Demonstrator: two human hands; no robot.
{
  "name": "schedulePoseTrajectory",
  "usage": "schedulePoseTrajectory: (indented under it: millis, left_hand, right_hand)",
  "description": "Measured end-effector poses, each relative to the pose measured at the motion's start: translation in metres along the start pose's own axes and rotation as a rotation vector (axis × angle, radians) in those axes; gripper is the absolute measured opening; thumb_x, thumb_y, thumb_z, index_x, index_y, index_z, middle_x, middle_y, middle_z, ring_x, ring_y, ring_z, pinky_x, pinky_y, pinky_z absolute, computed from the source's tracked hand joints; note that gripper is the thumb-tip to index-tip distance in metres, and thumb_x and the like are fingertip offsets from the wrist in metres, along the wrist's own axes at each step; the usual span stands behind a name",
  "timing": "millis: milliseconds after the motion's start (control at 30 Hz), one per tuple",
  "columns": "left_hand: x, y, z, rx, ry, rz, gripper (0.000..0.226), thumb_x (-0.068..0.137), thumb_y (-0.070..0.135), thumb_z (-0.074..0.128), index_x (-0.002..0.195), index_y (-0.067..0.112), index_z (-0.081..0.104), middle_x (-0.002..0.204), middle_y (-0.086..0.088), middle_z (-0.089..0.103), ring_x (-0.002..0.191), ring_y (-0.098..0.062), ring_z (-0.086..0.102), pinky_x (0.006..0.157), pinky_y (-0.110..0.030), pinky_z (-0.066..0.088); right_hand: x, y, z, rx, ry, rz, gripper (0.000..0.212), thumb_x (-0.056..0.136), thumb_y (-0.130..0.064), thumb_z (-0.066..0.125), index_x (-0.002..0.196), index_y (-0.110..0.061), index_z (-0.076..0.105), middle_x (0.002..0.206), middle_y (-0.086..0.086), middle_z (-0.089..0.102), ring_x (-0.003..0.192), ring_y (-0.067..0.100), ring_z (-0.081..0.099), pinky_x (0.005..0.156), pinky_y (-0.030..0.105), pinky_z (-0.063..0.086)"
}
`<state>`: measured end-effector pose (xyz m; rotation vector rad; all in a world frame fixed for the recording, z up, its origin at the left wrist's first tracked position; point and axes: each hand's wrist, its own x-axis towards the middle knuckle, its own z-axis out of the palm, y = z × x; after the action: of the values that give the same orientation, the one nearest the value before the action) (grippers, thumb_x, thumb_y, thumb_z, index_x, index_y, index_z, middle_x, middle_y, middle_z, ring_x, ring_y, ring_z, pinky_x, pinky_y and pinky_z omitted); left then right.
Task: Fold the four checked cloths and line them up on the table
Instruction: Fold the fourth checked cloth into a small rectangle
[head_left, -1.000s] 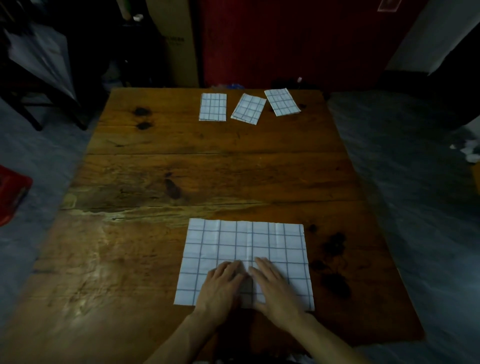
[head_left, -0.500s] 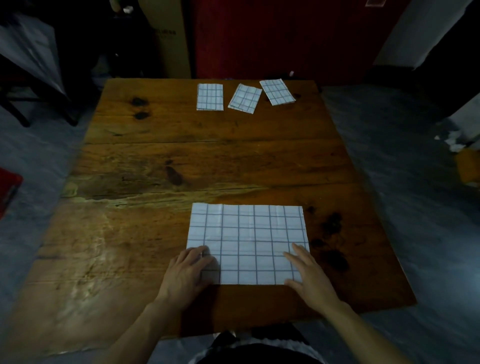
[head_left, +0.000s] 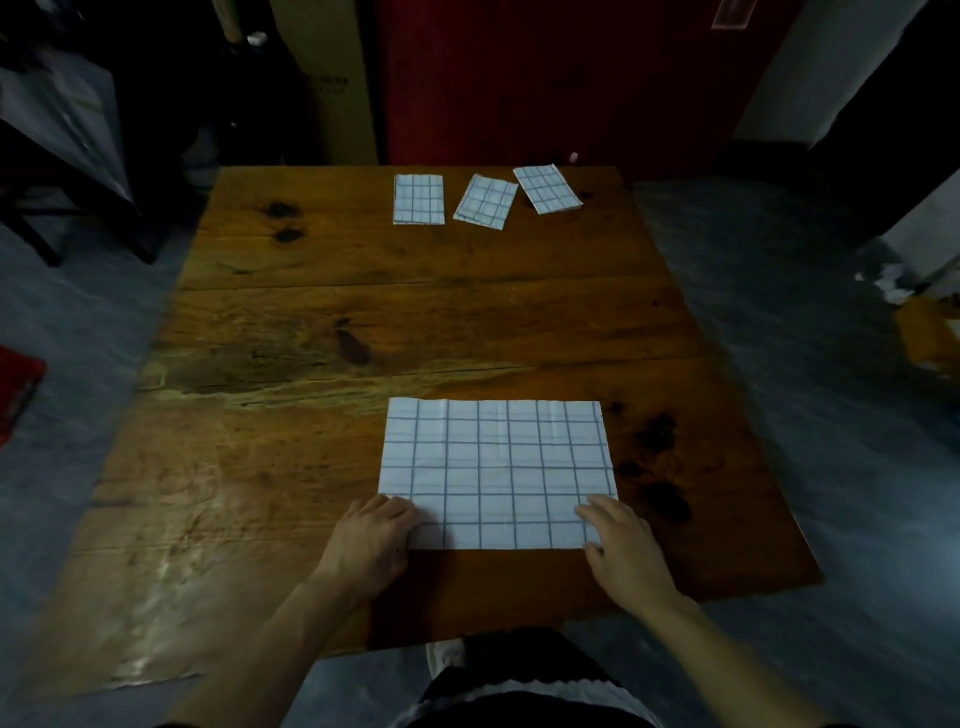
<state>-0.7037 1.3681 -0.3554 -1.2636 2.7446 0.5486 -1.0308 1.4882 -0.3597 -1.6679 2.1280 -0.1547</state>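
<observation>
1. My left hand (head_left: 370, 540) is gripping the near left corner of the big cloth (head_left: 496, 467), fingers curled.
2. My right hand (head_left: 621, 545) is gripping its near right corner.
3. Three folded cloths (head_left: 418, 199) are lying along the table's (head_left: 311, 312) far edge.

We can read no text here. The tall cardboard box (head_left: 332, 98) behind the desk (head_left: 311, 322) carries a short line of dark print on its front, too small and blurred for us to make out a single character. A small pale sign (head_left: 730, 13) on the red panel (head_left: 545, 78) at the top edge is cut off and equally unreadable. The checked cloths carry only grid lines.
</observation>
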Motion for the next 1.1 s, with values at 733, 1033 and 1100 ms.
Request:
schedulePoseTrajectory:
  millis: [733, 1033, 1100]
  left_hand:
    - [-0.007, 0.113, -0.071, -0.187, 0.270, -0.169, 0.014, 0.081, 0.022, 0.067, 0.085, 0.029, 0.056, 0.080, 0.014, 0.060, 0.072, -0.006, 0.056, 0.058, -0.013, 0.035]
    - [-0.042, 0.109, -0.083, -0.285, 0.229, -0.193, 0.035, 0.079, 0.054, 0.070, 0.107, 0.037, 0.060, 0.097, 0.018, 0.065, 0.086, 0.002, 0.060, 0.072, -0.025, 0.053]
    - [-0.046, 0.090, -0.081, -0.210, 0.222, -0.239, 0.033, 0.077, 0.051, 0.072, 0.104, 0.037, 0.062, 0.101, 0.018, 0.066, 0.091, -0.002, 0.059, 0.077, -0.028, 0.051]
  right_hand:
    - [-0.013, -0.081, -0.034, 0.259, -0.048, -0.407, 0.060, 0.088, -0.041, 0.066, 0.141, -0.028, 0.044, 0.144, -0.008, 0.039, 0.134, 0.011, 0.034, 0.113, 0.028, 0.029]
    - [-0.008, -0.100, -0.054, 0.516, 0.083, -0.536, 0.008, 0.089, -0.018, 0.066, 0.095, -0.022, 0.068, 0.089, -0.008, 0.059, 0.085, 0.006, 0.054, 0.073, 0.025, 0.049]
    - [-0.005, -0.101, -0.060, 0.588, 0.049, -0.528, 0.008, 0.088, -0.017, 0.068, 0.095, -0.022, 0.070, 0.089, -0.009, 0.062, 0.085, 0.003, 0.057, 0.072, 0.021, 0.049]
